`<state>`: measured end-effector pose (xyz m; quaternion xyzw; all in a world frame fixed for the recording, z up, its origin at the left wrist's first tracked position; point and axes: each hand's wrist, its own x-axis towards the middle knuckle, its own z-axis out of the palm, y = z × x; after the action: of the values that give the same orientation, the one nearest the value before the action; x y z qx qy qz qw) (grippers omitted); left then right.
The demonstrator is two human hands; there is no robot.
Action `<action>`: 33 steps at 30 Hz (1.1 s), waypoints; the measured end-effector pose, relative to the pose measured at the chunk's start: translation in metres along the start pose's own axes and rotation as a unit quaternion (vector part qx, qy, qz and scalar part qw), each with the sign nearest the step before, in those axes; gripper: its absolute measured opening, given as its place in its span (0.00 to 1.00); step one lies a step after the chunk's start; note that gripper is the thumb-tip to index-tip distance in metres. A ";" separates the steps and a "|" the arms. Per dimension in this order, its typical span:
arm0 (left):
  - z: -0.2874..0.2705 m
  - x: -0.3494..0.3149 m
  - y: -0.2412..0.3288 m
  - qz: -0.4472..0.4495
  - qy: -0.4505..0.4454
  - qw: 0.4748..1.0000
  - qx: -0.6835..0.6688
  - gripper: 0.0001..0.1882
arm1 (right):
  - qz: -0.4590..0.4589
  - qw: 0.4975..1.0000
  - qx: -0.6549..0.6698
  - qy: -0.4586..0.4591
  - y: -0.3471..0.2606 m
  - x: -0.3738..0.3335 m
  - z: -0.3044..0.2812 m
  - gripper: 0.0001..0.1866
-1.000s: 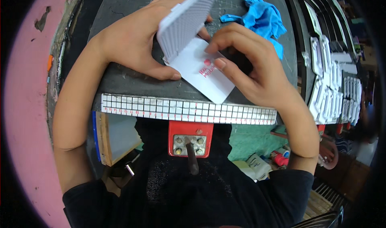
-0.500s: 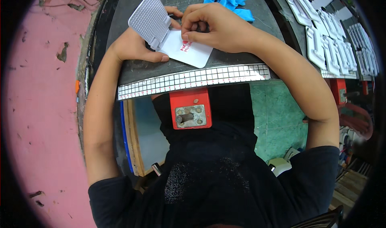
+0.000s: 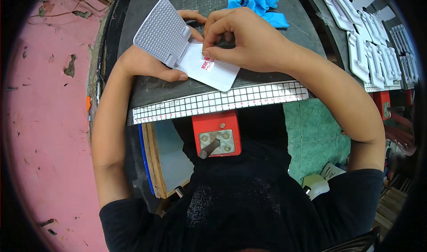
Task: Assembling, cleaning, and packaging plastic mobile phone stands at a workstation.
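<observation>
A hinged white plastic stand point(image 3: 215, 76) is in front of me, its textured plate point(image 3: 162, 32) raised at the left and its smooth base lying low. Red print marks the base. My left hand point(image 3: 155, 70) is closed round the hinge side, the thumb along the near edge and the fingers behind the raised plate. Above the print, my right hand point(image 3: 244, 38) is bent into a pinch with thumb and fingertips at the base's surface. Whatever may lie between those fingertips is too small or hidden to make out.
A gridded ruler strip point(image 3: 222, 102) runs along the front edge of the dark table point(image 3: 151, 94). Below it juts a red bracket point(image 3: 215, 134) with a metal pin. Blue cloth point(image 3: 255, 1) lies at the back. Several similar white plastic parts point(image 3: 371, 52) lie in rows at right.
The whole scene sits slightly lower in the picture, as the view has shifted. Both hands keep nearly the same hold and place on the stand.
</observation>
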<state>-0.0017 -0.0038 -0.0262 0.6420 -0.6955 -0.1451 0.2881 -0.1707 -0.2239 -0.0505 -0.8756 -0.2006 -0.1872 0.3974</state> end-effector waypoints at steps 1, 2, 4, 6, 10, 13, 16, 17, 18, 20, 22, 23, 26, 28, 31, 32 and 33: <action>-0.001 -0.001 0.000 -0.008 -0.006 1.000 -0.003 0.36 | 0.001 1.000 0.003 -0.005 -0.001 0.001 0.001 0.08; -0.002 -0.001 0.000 -0.016 -0.011 1.000 -0.006 0.36 | 0.007 1.000 0.005 -0.001 -0.003 0.001 0.002 0.08; -0.006 0.000 0.002 -0.002 -0.015 1.000 0.021 0.36 | 0.016 1.000 0.007 -0.003 -0.003 0.001 0.003 0.07; -0.006 0.002 0.000 0.014 -0.019 0.999 0.046 0.37 | 0.004 1.000 0.015 0.007 0.000 0.001 0.003 0.07; -0.006 0.000 0.000 -0.014 -0.030 0.998 0.051 0.39 | 0.023 0.999 0.034 0.002 -0.003 0.001 0.001 0.07; -0.005 -0.001 -0.004 -0.014 -0.034 0.996 0.083 0.40 | -0.014 1.000 0.010 0.005 -0.001 0.001 0.001 0.03; -0.006 0.002 -0.009 -0.008 -0.043 0.997 0.065 0.41 | 0.003 1.000 0.024 0.006 -0.003 0.001 0.002 0.04; -0.006 0.002 -0.010 -0.008 -0.043 0.996 0.077 0.42 | 0.009 0.999 0.031 0.002 -0.003 0.002 0.002 0.05; -0.006 0.002 -0.010 -0.008 -0.044 0.995 0.089 0.43 | 0.010 0.999 0.036 -0.001 -0.003 0.003 0.002 0.05; -0.006 0.002 -0.009 -0.004 -0.049 0.992 0.116 0.49 | 0.014 0.999 0.033 0.002 -0.003 0.003 0.001 0.05; -0.012 0.001 -0.004 0.002 -0.051 0.988 0.149 0.54 | 0.014 1.000 0.027 0.005 -0.005 0.004 0.000 0.05; -0.018 -0.001 0.001 -0.013 -0.061 0.989 0.136 0.61 | 0.021 0.999 0.033 0.002 -0.006 0.004 -0.001 0.05; -0.028 -0.014 0.012 -0.030 0.001 0.999 0.024 0.72 | 0.024 0.999 0.031 -0.002 -0.008 0.006 -0.002 0.05; -0.035 -0.022 0.020 -0.022 0.126 0.983 -0.133 0.71 | 0.026 0.999 0.046 -0.011 -0.008 0.007 -0.002 0.05; -0.062 -0.035 0.026 0.111 0.245 0.956 -0.119 0.63 | 0.015 0.999 0.043 -0.007 -0.007 0.006 0.001 0.06; -0.064 -0.030 0.047 0.149 0.253 0.946 -0.138 0.60 | 0.006 1.000 0.028 -0.006 -0.006 0.005 0.001 0.06; -0.063 -0.025 0.074 0.187 0.258 0.935 -0.158 0.56 | -0.002 1.000 0.030 -0.002 -0.004 0.003 0.001 0.06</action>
<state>-0.0241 0.0407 0.0611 0.4621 -0.6732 -0.0259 0.5768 -0.1700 -0.2204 -0.0471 -0.8632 -0.2082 -0.1802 0.4231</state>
